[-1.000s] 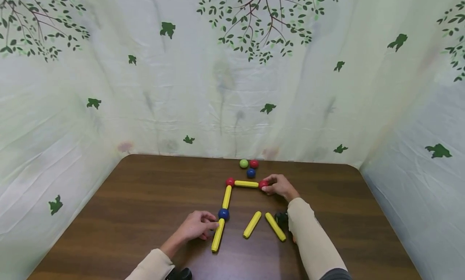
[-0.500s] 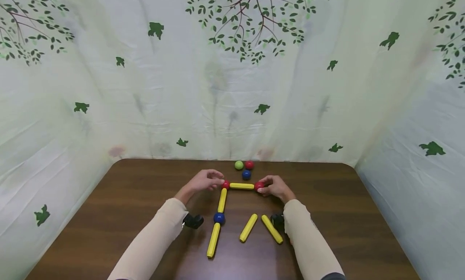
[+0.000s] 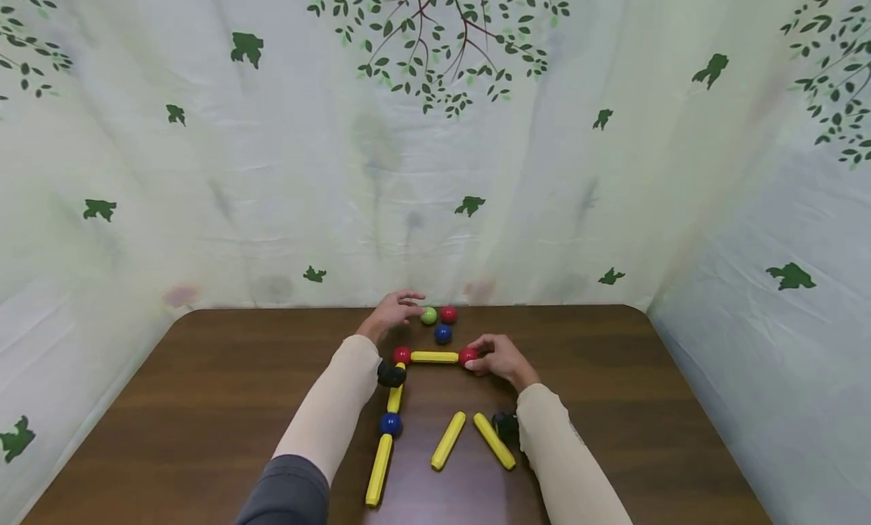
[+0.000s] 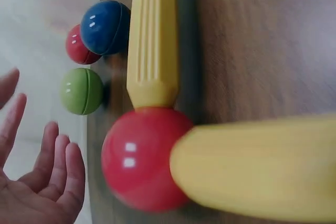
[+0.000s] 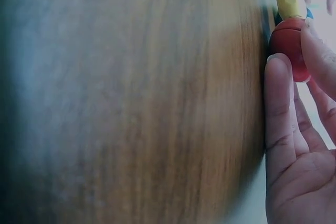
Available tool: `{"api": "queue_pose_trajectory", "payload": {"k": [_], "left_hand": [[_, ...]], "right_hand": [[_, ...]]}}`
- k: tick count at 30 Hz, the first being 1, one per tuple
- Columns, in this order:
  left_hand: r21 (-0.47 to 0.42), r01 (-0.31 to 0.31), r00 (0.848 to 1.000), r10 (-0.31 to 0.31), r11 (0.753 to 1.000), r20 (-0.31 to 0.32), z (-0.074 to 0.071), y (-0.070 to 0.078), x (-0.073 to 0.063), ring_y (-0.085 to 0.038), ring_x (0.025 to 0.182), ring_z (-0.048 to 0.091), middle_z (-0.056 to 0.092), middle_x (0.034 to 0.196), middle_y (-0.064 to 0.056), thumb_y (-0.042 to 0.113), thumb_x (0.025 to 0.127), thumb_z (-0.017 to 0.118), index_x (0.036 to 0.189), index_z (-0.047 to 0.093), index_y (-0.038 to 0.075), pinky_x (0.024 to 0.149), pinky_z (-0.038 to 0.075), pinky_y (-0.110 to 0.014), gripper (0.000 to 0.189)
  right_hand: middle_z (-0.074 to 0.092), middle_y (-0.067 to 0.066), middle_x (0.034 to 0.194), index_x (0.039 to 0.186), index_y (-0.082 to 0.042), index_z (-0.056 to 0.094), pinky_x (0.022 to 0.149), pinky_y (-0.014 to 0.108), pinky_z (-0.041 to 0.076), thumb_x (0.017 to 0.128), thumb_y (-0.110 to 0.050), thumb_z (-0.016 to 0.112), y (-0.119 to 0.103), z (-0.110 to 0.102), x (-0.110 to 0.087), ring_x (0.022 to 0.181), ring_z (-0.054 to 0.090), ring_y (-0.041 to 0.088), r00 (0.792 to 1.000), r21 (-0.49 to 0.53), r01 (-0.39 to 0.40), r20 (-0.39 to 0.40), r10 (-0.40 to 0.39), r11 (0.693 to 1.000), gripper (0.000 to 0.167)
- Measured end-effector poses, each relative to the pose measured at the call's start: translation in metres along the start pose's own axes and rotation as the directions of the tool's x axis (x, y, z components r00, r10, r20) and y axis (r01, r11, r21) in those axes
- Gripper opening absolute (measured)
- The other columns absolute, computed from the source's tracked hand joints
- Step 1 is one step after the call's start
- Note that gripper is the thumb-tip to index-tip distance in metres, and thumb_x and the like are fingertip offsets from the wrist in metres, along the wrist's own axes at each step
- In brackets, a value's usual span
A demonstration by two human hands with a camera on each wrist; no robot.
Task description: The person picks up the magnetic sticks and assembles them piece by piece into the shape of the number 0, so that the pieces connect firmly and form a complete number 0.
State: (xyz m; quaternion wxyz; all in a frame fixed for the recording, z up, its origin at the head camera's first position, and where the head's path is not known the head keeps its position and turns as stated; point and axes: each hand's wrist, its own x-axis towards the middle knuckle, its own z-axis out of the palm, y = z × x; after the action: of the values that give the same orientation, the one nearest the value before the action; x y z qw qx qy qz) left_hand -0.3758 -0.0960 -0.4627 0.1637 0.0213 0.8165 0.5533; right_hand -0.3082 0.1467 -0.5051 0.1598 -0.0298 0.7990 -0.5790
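Observation:
My right hand (image 3: 505,361) pinches a red ball (image 3: 467,357) between thumb and finger, as the right wrist view also shows. A yellow stick (image 3: 434,357) joins that ball to another red ball (image 3: 402,355) at the corner. From the corner, a second yellow stick, partly hidden by my left wrist, runs to a blue ball (image 3: 391,424); a third yellow stick (image 3: 379,470) extends below it. Beyond the corner, my left hand (image 3: 395,313) reaches beside a loose green ball (image 3: 429,315). Its fingers are spread in the left wrist view, apart from the green ball (image 4: 81,92).
A loose red ball (image 3: 448,315) and a loose blue ball (image 3: 443,333) lie near the table's back edge. Two loose yellow sticks (image 3: 448,441) (image 3: 494,442) lie between my forearms. A leaf-patterned cloth (image 3: 381,169) hangs behind the wooden table (image 3: 585,336).
My left hand has moved from the lower yellow stick, past the corner red ball, to beside the green ball. The right hand keeps its hold. The head view has shifted slightly.

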Motion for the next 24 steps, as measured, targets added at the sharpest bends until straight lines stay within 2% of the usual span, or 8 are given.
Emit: {"api": "queue_pose_trajectory", "payload": {"k": [3,8,13,19,24], "left_hand": [[0.058,0.002,1.0,-0.002,0.998,-0.007,0.008,0.001,0.01,-0.033,0.122,0.048,0.049,0.136,-0.023,0.005,0.094,0.059,0.134,0.052,0.002,0.1,0.041,-0.045,0.041],[0.192,-0.012,1.0,0.01,0.981,0.014,0.012,-0.001,0.017,-0.036,0.122,0.049,0.051,0.134,-0.024,-0.007,0.086,0.061,0.127,0.059,0.002,0.1,0.041,-0.046,0.042],[0.315,-0.01,1.0,0.013,0.949,-0.007,0.013,-0.004,0.022,-0.033,0.119,0.051,0.055,0.131,-0.02,0.0,0.084,0.069,0.12,0.064,0.004,0.097,0.043,-0.042,0.037],[0.423,-0.016,0.999,0.036,0.906,-0.039,0.008,-0.003,0.021,-0.031,0.114,0.054,0.06,0.123,-0.017,0.014,0.086,0.071,0.118,0.066,0.004,0.095,0.044,-0.041,0.034],[0.425,-0.038,0.997,0.06,0.904,-0.038,0.003,0.002,0.015,-0.03,0.109,0.057,0.063,0.117,-0.017,0.018,0.085,0.072,0.115,0.067,0.003,0.089,0.047,-0.039,0.034]], "right_hand": [[0.063,0.015,0.101,0.106,0.004,0.065,0.072,0.034,0.056,0.079,0.005,0.074,0.002,-0.004,-0.001,0.081,0.062,0.02,1.0,0.01,0.009,0.001,-0.009,1.0,0.028],[0.063,0.016,0.101,0.107,0.005,0.065,0.071,0.034,0.056,0.079,0.006,0.074,0.002,-0.002,-0.001,0.079,0.062,0.02,1.0,0.018,0.02,0.004,-0.02,1.0,0.029],[0.063,0.015,0.102,0.108,0.004,0.065,0.071,0.034,0.056,0.08,0.005,0.074,0.002,0.001,0.0,0.078,0.063,0.019,0.999,0.024,0.027,0.021,-0.028,0.999,0.029],[0.062,0.015,0.102,0.107,0.004,0.065,0.071,0.036,0.056,0.079,0.005,0.074,0.002,0.004,-0.001,0.077,0.063,0.019,0.999,0.017,0.036,0.008,-0.036,0.999,0.029],[0.063,0.015,0.102,0.108,0.004,0.065,0.071,0.035,0.056,0.08,0.006,0.073,0.004,-0.002,0.0,0.08,0.063,0.02,1.0,0.023,0.028,0.012,-0.028,0.999,0.029]]}}
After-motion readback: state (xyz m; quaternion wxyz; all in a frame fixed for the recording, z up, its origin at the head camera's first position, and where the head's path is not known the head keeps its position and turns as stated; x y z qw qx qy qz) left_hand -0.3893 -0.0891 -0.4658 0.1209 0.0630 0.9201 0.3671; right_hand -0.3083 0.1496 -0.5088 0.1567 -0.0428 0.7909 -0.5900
